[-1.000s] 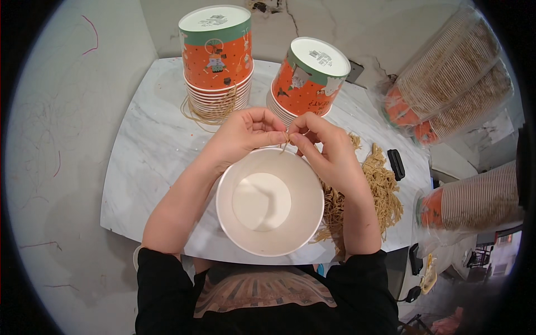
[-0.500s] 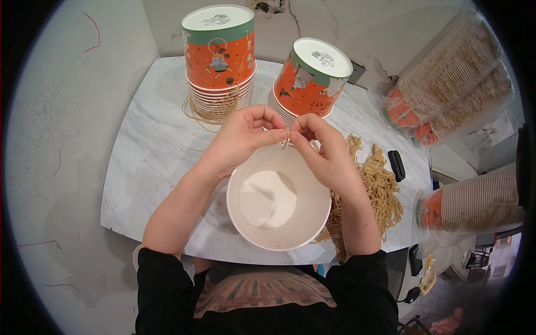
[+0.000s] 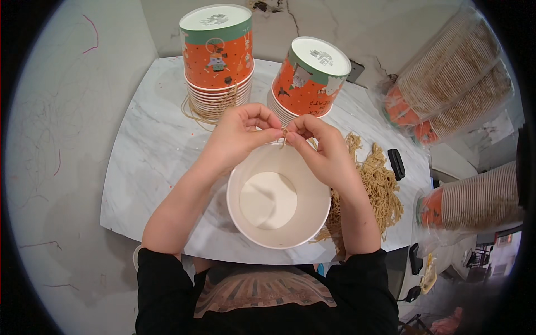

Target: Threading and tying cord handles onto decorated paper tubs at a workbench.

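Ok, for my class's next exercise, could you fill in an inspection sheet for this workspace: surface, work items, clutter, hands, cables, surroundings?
Surface: white, grey-veined tabletop.
Work items: open paper tub, white inside; short tan cord by its far rim; heap of tan cords at right; two inverted stacks of orange-and-green tubs, left stack and right stack, with loose cords at the left one.
Clutter: black oblong object, kind unclear.
Hands: left hand and right hand pinch the short cord.
Cables: nothing seen for certain.
Surroundings: scribbled wall at left; plastic-wrapped tub stacks at right.
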`<move>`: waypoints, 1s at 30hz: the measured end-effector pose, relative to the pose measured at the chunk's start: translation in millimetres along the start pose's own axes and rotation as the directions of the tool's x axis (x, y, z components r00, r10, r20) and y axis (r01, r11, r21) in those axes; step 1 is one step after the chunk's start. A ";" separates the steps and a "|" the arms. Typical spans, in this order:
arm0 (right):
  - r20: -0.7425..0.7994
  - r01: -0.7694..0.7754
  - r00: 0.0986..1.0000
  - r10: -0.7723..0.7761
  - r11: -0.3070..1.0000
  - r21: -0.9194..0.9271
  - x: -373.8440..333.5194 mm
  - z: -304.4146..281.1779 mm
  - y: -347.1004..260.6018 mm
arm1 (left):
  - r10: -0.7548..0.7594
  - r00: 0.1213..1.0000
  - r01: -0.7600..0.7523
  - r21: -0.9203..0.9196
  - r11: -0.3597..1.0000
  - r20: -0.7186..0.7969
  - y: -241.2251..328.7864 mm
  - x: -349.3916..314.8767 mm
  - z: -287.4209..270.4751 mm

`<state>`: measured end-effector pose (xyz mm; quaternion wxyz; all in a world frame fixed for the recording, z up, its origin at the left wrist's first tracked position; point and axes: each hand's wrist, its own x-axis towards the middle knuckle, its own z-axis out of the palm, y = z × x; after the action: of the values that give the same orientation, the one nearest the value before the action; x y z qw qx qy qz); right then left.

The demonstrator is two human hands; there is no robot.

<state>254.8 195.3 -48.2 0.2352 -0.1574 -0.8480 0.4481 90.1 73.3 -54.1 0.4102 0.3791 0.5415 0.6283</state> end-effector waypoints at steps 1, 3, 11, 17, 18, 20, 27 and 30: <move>0.000 0.000 1.000 0.000 1.000 0.001 0.3 0.4 0.2 | -0.001 1.000 0.001 0.001 1.000 -0.001 0.7 -0.5 -0.6; 0.024 -0.026 0.999 0.026 0.999 0.020 1.0 0.7 0.1 | 0.000 1.000 0.000 0.033 0.999 0.003 1.9 -1.2 -3.1; 0.023 0.047 0.999 -0.048 0.998 0.030 1.9 3.2 -1.2 | -0.060 0.998 0.053 0.409 0.911 0.005 15.2 -7.4 -5.2; 0.007 0.090 0.996 -0.090 0.994 -0.064 -0.4 2.1 -10.6 | -0.062 0.998 0.058 0.276 0.959 0.004 9.0 -5.1 -3.8; 0.002 0.110 0.994 -0.110 0.992 -0.070 -0.5 2.6 -11.2 | -0.060 0.998 0.059 0.226 0.972 -0.003 7.1 -4.5 -4.6; 0.010 0.144 0.990 -0.144 0.983 -0.110 -0.7 1.9 -14.8 | -0.081 0.997 0.076 0.212 0.974 0.013 10.1 -4.8 -7.3; -0.013 0.088 0.996 -0.093 0.973 -0.211 -1.9 1.8 -20.1 | -0.173 0.985 0.168 0.162 0.972 0.020 14.7 -3.4 -12.6; -0.013 0.076 0.997 -0.080 0.978 -0.196 -1.7 0.6 -18.4 | -0.145 0.989 0.135 0.189 0.973 0.042 15.1 -1.9 -16.2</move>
<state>254.9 184.0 -33.7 0.2450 -0.1509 -0.8908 0.3517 74.3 64.4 -41.2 0.4311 0.3938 0.6116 0.5338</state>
